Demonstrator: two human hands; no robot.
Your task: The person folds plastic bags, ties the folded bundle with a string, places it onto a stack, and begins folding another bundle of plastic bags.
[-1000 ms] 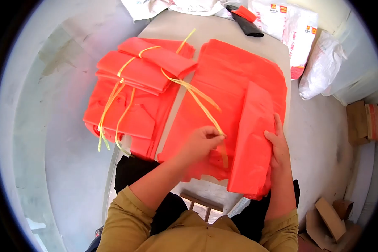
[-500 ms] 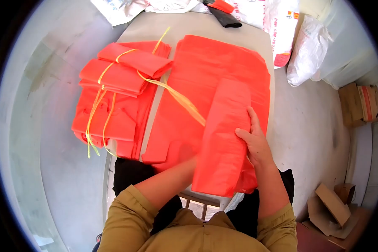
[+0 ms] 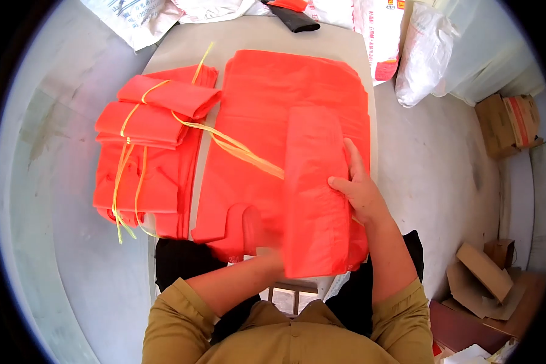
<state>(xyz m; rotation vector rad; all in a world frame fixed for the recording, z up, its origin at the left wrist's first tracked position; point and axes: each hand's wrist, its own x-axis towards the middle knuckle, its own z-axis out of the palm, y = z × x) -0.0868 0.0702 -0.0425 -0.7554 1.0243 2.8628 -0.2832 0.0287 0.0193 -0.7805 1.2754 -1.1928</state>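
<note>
A folded red plastic bundle lies over a broad stack of red plastic sheets. My right hand grips its right edge, thumb on top and fingers along the side. The left forearm reaches beneath the bundle's lower left side, and the left hand is hidden under it. Yellow ties run from the left pile to the bundle's left edge, where they pass out of sight. On the left, folded red bundles bound with yellow ties are piled up.
The beige table carries the red stacks. Behind it are white printed sacks and a black roll. A white plastic bag stands at the back right. Cardboard boxes and opened cardboard lie at the right.
My left hand, which was pinching the yellow ties, has gone under the bundle. The bundle has shifted left over the ties, with my right hand still on its edge. The view has shifted right.
</note>
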